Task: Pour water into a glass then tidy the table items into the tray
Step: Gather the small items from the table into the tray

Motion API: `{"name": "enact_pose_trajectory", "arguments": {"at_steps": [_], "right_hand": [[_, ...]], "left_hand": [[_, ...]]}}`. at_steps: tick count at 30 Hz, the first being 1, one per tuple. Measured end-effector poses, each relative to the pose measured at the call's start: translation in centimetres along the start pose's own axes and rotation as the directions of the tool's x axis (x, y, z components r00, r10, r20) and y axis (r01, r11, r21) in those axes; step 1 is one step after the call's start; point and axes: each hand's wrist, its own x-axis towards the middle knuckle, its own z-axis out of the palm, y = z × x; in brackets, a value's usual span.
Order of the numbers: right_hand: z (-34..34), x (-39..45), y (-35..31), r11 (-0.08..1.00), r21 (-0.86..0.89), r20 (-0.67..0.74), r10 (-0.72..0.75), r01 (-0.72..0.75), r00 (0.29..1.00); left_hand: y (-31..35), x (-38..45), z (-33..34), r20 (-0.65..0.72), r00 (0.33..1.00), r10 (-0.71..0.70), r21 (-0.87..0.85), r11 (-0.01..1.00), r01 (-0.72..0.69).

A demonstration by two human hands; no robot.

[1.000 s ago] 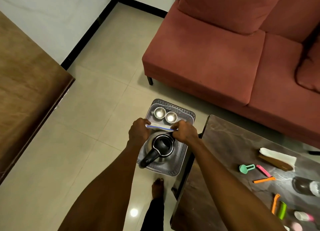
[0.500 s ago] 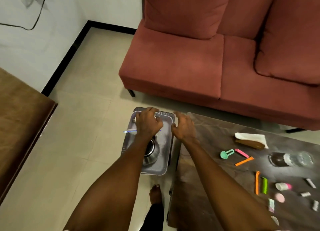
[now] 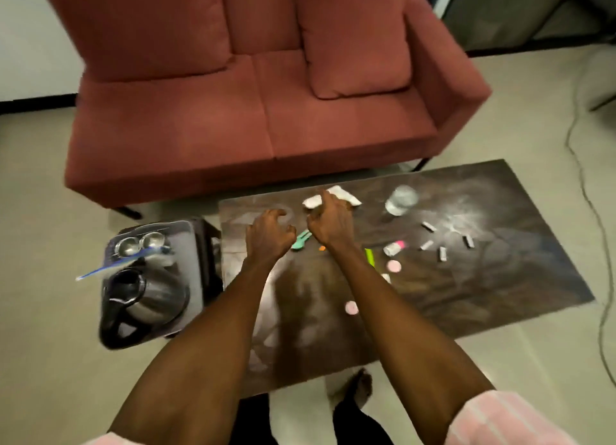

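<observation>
On the left, a grey rectangular metal tray [image 3: 196, 244] holds 2 small steel cups [image 3: 140, 243], a blue-and-white pen-like stick [image 3: 116, 265] pointing lower-left and overhanging its edge, and a steel kettle [image 3: 146, 296]. Over the dark marbled table [image 3: 483, 278], the left hand [image 3: 268, 236] and right hand [image 3: 330, 223] hover, fingers loosely curled, holding nothing. A clear glass [image 3: 401, 199] stands far right.

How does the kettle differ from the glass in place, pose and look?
The kettle stands in the tray beside the table; the glass sits on the table. The kettle is steel with a black handle; the glass is clear and has no handle. Neither is touched by the hands.
</observation>
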Motion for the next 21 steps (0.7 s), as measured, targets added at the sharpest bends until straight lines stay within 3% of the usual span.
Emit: {"name": "enact_pose_trajectory", "arguments": {"at_steps": [8, 11, 12, 15, 21], "right_hand": [[-10.7, -6.5, 17.9, 0.974, 0.009, -0.010, 0.227, -0.227, 0.974], [-12.4, -8.5, 23.6, 0.942, 0.101, 0.075, 0.312, -0.319, 0.947], [-12.8, -8.8, 25.0, 0.926, 0.132, 0.094, 0.344, -0.355, 0.934], [-14.0, -7.4, 28.3, 0.922, 0.103, -0.028, 0.377, -0.373, 0.926], [-13.7, -5.0, 34.5, 0.855, 0.135, -0.001, 0.505, -0.501, 0.863]], "left_hand": [[14.5, -6.5, 13.8, 0.154, 0.988, 0.029, -0.133, 0.991, -0.009], [18.5, -7.3, 17.4, 0.223, 0.974, 0.033, -0.133, 0.991, -0.003], [19.5, -7.4, 18.4, 0.244, 0.969, 0.041, -0.130, 0.992, -0.009], [21.5, -7.1, 21.6, 0.280, 0.958, 0.065, -0.145, 0.989, -0.025], [22.5, -4.7, 28.4, 0.381, 0.920, 0.096, -0.096, 0.993, -0.064]]}}
